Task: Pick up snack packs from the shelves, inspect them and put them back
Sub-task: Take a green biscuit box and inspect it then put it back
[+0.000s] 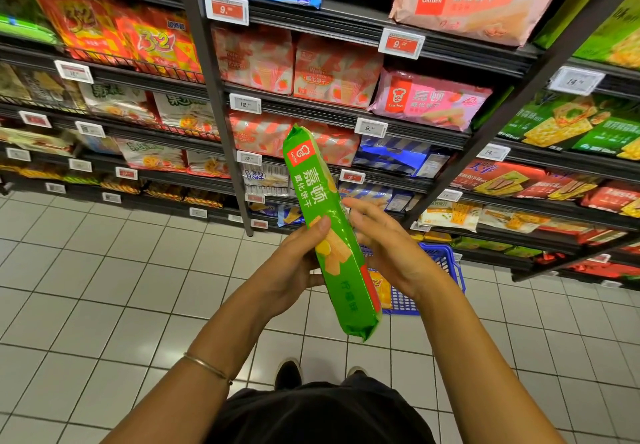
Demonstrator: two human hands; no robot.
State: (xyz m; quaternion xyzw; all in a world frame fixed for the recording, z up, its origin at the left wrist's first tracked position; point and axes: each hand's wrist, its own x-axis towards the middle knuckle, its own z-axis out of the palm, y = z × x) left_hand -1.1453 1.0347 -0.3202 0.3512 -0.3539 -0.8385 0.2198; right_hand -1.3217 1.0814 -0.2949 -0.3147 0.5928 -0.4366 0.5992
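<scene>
— Over the tiled floor [104,270], from the head camera: how many packs are off the shelves?

— One. A long green wafer pack [332,235] stands tilted in front of the shelves [346,24], held up between two hands.

— And the hands?

— Two. The left hand [294,267] grips the pack's left edge, thumb pressed on its printed face. The right hand [388,242] lies against the pack's right side, fingers fairly straight; whether they curl behind it is hidden by the pack.

— What else can be counted?

— One thin bracelet [207,367] on the left wrist, two dark shoes [289,372] below, one blue basket [443,263] on the floor behind the right hand, mostly covered. Two pink Garden packs [429,99] lie on the shelves, one on each of two levels.

— Anything unclear?

— Most price tags [225,10] are too small or blurred to read, and the packs at the far left are cut off and smeared.
</scene>
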